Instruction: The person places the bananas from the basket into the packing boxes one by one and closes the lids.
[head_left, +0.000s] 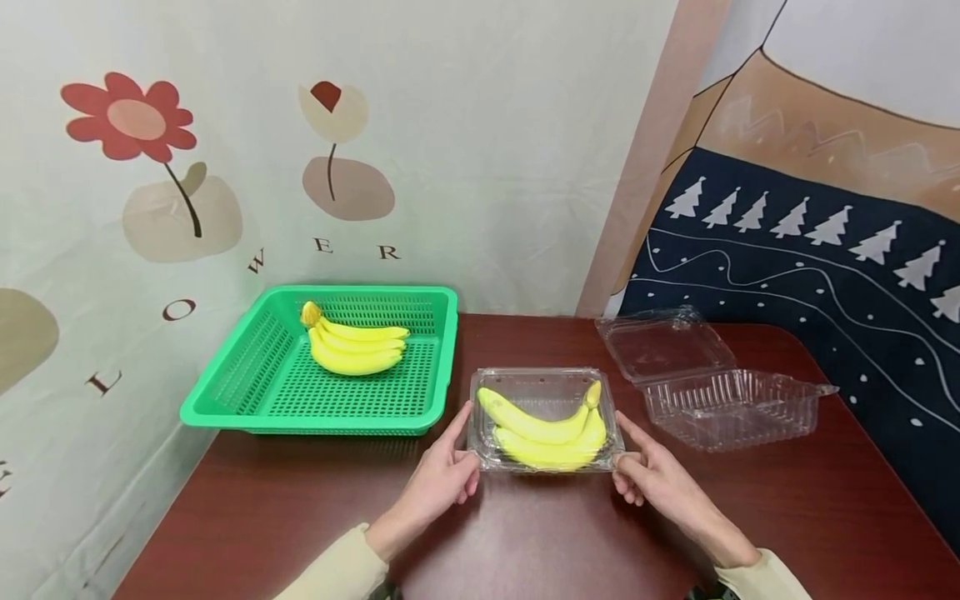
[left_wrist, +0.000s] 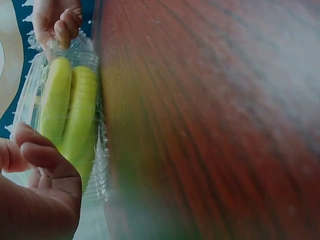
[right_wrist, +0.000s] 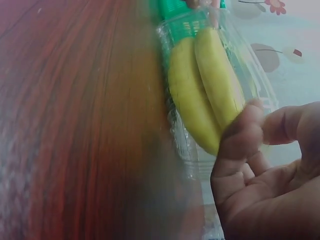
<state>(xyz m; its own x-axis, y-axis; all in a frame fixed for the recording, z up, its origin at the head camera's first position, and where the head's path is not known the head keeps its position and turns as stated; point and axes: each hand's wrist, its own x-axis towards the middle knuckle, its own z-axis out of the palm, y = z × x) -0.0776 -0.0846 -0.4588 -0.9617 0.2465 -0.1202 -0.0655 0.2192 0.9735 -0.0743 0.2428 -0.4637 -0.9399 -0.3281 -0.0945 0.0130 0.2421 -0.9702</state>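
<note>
A clear plastic clamshell box [head_left: 546, 379] stands at the middle of the table with its lid down. Inside lies a bunch of yellow bananas [head_left: 551, 429], its stem toward the right. My left hand [head_left: 442, 475] grips the box's left side, thumb at the front corner and index finger stretched along the edge. On the opposite side my right hand [head_left: 652, 479] holds it the same way. Both wrist views show the bananas [left_wrist: 77, 107] through the wall, with the right hand's curled fingers [right_wrist: 240, 145] close by the box's end.
At the left, a green plastic basket [head_left: 318, 421] holds another banana bunch [head_left: 352, 346]. To the right stands a second clear clamshell box [head_left: 735, 408], its lid [head_left: 667, 346] folded back. A printed cloth [head_left: 480, 167] hangs behind the dark red table [head_left: 540, 533].
</note>
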